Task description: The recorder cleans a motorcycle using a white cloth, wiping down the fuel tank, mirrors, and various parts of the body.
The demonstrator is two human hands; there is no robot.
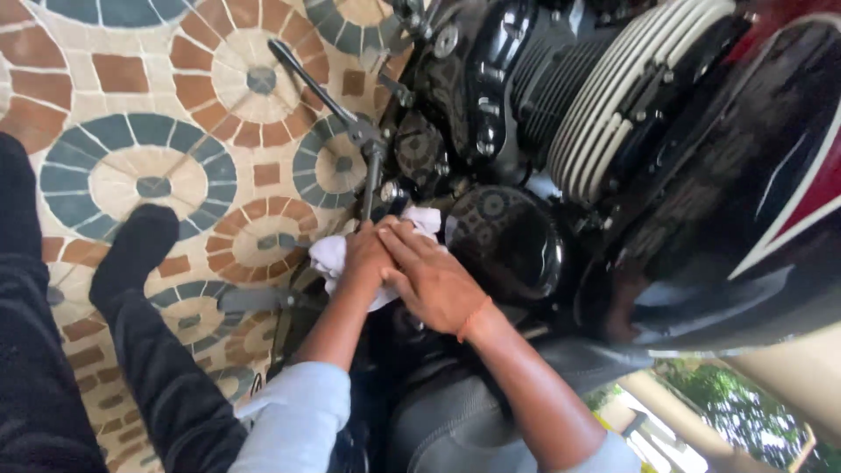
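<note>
Both hands work a white cloth [337, 254] against the motorcycle engine [499, 236] — left hand [363, 254] clamped on it, right hand [434, 280] flat, fingers together; the round cover already looks glossy.

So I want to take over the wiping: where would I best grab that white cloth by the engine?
Probably the loose bunched edge of the white cloth, coming from the paved-floor side. That part sticks out free beside the left hand; the rest lies under both hands, with the right hand on top, against the black engine cover.
</note>
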